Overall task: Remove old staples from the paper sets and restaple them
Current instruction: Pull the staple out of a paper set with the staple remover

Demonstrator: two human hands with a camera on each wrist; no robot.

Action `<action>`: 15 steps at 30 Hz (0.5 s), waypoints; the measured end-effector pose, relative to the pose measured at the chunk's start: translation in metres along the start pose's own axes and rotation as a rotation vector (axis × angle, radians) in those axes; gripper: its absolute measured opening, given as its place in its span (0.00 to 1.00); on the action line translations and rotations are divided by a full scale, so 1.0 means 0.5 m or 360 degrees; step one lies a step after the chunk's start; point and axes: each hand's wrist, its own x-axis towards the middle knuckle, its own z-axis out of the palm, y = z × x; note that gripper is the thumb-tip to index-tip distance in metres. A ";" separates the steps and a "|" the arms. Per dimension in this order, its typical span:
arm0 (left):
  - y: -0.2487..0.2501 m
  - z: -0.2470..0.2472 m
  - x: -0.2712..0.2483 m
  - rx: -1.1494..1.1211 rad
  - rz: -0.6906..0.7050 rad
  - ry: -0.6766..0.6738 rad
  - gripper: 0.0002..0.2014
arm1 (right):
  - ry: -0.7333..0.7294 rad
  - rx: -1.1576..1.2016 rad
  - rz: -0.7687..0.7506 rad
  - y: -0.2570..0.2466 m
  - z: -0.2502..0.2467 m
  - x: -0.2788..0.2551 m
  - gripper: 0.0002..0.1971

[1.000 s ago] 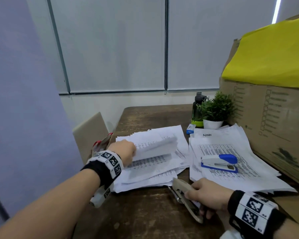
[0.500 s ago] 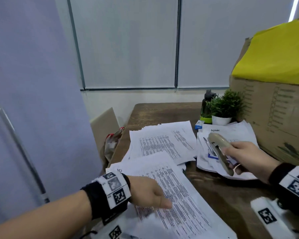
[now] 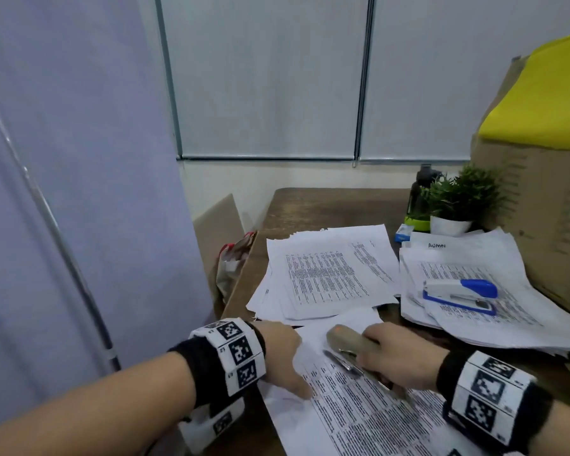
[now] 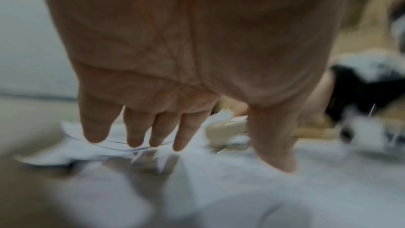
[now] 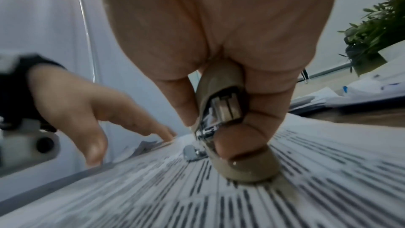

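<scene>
On the near paper set, left hand presses flat (fingers straight); right hand grips the beige stapler.

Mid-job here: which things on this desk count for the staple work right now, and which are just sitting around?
In use: beige staple tool gripped by right hand; front paper set under left hand; blue stapler; paper stacks.
Idle: potted plant, bottle, cardboard box.
</scene>
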 end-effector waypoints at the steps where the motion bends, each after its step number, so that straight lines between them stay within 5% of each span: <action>1: -0.020 0.007 0.008 0.0055 -0.0084 -0.0030 0.42 | -0.0010 -0.0076 -0.0009 -0.005 0.001 0.005 0.11; 5: -0.054 0.026 0.024 0.0032 -0.0125 -0.0125 0.55 | 0.0008 -0.0447 -0.0094 -0.023 0.008 0.045 0.18; 8: -0.061 0.035 0.026 0.0018 -0.0121 -0.0127 0.61 | 0.0003 -0.0369 -0.0166 -0.043 0.020 0.072 0.17; 15: -0.075 0.041 0.031 0.0047 -0.0022 0.0004 0.58 | 0.0068 -0.0297 -0.0313 -0.070 0.045 0.083 0.13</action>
